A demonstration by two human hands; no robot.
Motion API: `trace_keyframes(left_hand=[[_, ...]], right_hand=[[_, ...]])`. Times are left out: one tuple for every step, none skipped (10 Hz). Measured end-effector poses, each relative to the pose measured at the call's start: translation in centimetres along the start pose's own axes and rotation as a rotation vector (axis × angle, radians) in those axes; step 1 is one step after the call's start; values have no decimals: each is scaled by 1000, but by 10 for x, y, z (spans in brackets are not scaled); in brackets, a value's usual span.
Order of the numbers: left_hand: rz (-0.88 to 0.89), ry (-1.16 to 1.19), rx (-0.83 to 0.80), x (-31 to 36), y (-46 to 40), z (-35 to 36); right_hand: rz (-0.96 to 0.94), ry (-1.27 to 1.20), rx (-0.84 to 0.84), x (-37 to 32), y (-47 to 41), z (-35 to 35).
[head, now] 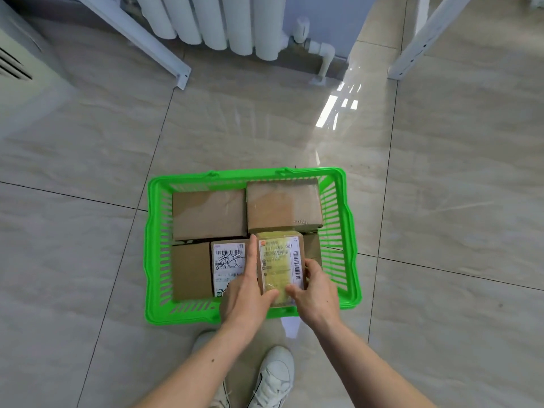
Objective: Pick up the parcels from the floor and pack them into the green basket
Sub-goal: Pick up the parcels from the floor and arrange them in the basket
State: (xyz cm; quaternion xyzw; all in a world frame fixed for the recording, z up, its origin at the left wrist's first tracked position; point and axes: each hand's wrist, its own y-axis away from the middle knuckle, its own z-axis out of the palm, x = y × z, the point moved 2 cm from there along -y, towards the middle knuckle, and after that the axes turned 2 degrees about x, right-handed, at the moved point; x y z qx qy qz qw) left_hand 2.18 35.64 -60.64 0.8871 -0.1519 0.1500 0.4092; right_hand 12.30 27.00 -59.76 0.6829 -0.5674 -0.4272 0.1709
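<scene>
The green basket [153, 248] stands on the tiled floor in front of my feet. Two plain brown parcels lie along its far side, one at the left [207, 214] and one at the right [282, 206]. At the near left lies a brown parcel with a white shipping label [206, 269]. Over the near right part I hold a small taped parcel with a yellowish label [279, 266]. My left hand [245, 287] grips its left side, fingers straight along the edge and thumb on top. My right hand [313, 290] grips its right side and near corner.
A white radiator [212, 22] and its pipe stand against the far wall. White metal frame legs [147, 39] [424, 39] slant down at the far left and far right. A pale cabinet with vents [17, 63] is at the left. My white shoes [273, 378] are just behind the basket.
</scene>
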Motion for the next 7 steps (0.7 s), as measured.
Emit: trace_keyframes(left_hand=[[-1, -48, -9, -7, -17, 15], [-13, -53, -16, -17, -33, 32], [-20, -70, -24, -22, -47, 47], [-5, -105, -41, -23, -59, 57], [16, -133, -58, -21, -63, 62], [6, -160, -74, -17, -63, 61], [-7, -140, -38, -14, -58, 51]], right_hand=[[27, 15, -14, 14, -20, 18], [33, 34, -31, 25, -38, 30], [36, 32, -34, 34, -55, 39], [31, 21, -37, 42, -67, 46], [26, 22, -36, 45, -71, 49], [44, 48, -33, 47, -71, 54], [42, 73, -20, 44, -62, 49]])
